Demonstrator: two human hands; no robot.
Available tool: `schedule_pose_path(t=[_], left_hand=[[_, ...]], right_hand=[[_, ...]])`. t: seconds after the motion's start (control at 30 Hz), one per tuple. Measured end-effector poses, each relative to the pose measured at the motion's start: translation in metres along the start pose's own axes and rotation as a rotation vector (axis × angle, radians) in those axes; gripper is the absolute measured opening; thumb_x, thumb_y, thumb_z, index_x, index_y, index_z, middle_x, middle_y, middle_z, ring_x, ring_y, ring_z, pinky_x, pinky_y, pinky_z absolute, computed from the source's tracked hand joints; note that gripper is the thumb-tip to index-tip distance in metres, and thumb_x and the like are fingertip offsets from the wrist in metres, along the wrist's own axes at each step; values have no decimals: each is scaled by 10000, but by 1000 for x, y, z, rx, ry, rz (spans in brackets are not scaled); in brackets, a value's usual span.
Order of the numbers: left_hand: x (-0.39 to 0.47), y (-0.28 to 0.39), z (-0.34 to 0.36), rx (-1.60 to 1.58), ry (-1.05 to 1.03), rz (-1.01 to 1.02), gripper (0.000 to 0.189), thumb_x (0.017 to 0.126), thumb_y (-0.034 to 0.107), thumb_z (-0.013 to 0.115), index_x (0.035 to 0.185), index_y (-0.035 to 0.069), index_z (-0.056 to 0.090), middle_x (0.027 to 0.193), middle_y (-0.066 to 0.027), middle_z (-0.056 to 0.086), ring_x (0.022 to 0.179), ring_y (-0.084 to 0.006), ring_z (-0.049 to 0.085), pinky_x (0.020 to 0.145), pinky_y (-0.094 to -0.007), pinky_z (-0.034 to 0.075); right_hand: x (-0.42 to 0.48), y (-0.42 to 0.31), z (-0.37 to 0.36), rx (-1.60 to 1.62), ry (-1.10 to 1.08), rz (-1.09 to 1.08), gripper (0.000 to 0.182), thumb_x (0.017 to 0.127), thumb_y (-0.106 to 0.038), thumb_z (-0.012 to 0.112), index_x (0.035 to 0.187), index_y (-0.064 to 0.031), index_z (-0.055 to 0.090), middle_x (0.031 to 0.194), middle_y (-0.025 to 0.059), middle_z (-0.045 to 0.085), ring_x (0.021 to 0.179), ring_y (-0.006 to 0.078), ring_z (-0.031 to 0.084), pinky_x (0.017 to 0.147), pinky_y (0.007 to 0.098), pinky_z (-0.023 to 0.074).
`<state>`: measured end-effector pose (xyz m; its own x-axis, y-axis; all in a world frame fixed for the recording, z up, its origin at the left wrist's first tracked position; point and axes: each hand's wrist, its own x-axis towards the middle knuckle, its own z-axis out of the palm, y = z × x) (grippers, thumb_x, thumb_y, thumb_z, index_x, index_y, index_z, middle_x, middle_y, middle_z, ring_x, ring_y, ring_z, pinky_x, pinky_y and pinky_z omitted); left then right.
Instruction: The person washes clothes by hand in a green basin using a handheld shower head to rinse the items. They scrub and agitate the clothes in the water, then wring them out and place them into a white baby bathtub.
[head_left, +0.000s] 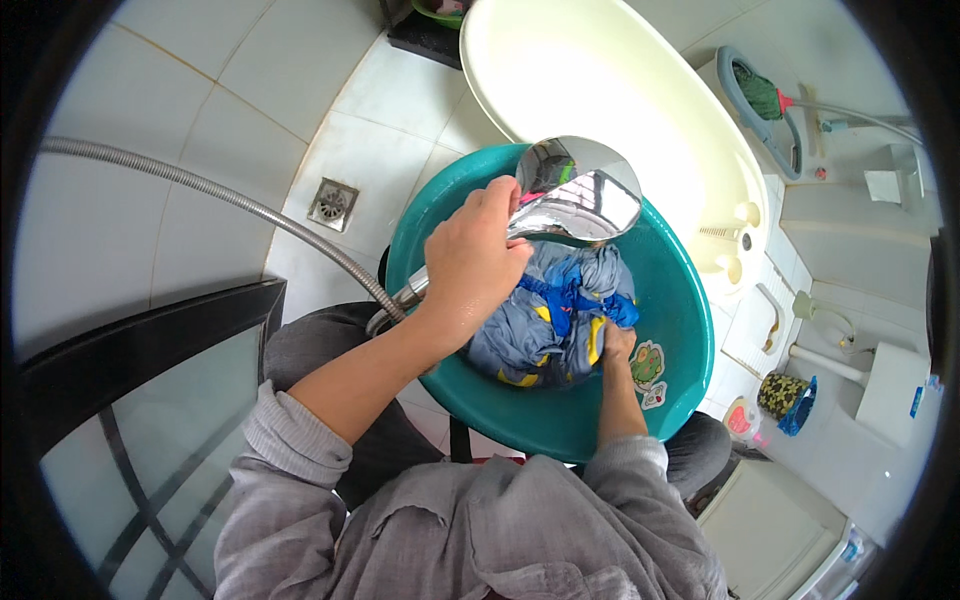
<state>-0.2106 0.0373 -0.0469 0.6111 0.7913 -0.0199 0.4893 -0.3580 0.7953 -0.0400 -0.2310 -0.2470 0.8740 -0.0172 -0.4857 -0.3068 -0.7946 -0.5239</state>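
Observation:
My left hand (474, 259) is wrapped around the handle of a chrome shower head (589, 184), raised over a teal plastic basin (691, 300). No water stream can be made out. From the handle's lower end a ribbed metal hose (262, 214) curves off to the left. In the basin lies a bunched wet garment (514, 341), grey-blue with bright blue and yellow parts. At its right side my right hand (619, 343) grips the fabric, its fingertips hidden by folds. Cartoon stickers (647, 366) are on the basin's inner wall beside my right wrist. The basin sits between my knees.
A cream bathtub (585, 75) stands right behind the basin. On the tiled floor to the left is a metal drain (333, 204). A glass-paned door (172, 390) is close at lower left. Farther right are a mop (757, 94), a squat toilet (739, 322) and a patterned bin (781, 396).

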Motion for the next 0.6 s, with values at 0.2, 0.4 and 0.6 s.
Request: schedule_pose_path(t=[0.2, 0.4, 0.6], left_hand=[[2, 20, 0, 56, 37, 65, 425, 681, 94, 699, 1054, 93, 495, 901, -87, 594, 827, -279, 613, 686, -388, 474], [-1, 18, -7, 35, 46, 77, 475, 665, 118, 722, 1083, 103, 497, 927, -78, 608, 852, -274, 616, 717, -382, 475], [4, 13, -24, -51, -3, -41, 538, 680, 108, 717, 1165, 86, 483, 1000, -86, 619, 811, -213, 669, 757, -327, 473]], right_hand=[[-80, -42, -25, 110, -157, -298, 381, 585, -219, 729, 898, -20, 639, 841, 131, 676, 756, 252, 648, 732, 357, 493], [-200, -151, -27, -662, -368, -1314, 399, 510, -212, 773, 822, -40, 594, 950, 155, 619, 849, 333, 604, 764, 387, 502], [-174, -128, 42, -527, -294, -1222, 705, 562, -331, 768, 1202, -140, 540, 1250, 134, 485, 1246, 388, 352, 958, 608, 286]])
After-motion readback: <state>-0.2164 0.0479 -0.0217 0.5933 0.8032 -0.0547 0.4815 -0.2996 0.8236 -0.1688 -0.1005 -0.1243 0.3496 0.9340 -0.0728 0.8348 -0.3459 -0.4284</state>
